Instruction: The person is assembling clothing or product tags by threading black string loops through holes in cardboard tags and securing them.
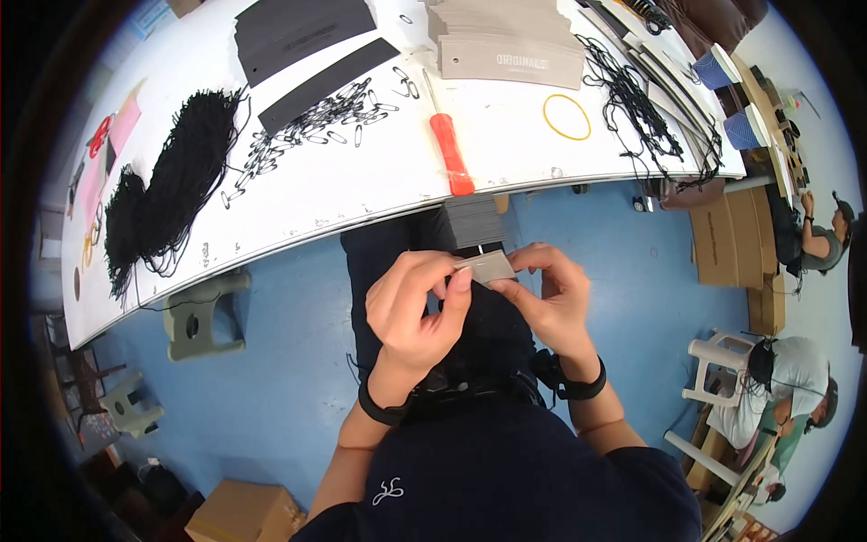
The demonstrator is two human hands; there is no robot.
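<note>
One white table [298, 185] curves across the far side of my view, its near edge just beyond my lap. On its left lies a thick bundle of black cords [185, 163]. At the far side, a stack of beige cards [510, 59] sits to the right of a dark card stack [302, 41], and more black cord spreads in a loose tangle [637, 104] farther right. A long dark strip [330, 86] lies at a slant in front of the dark stack.

Over my lap, my two hands are partly closed, meeting at either end of one small card. My left hand [411, 307] grips its left end between thumb and curled fingers; my right hand [553, 294] pinches its right end with thumb and forefinger. A red-handled tool [451, 154] lies on the tabletop, handle toward me. Just past my fingertips, below the table edge, is a grey stack of cards [474, 221]. The small greyish card [490, 266] I hold is tilted, near that stack. A yellow rubber band [545, 110] lies to the right of the tool. Smallest are the dark safety pins [318, 118], scattered beside the strip.
</note>
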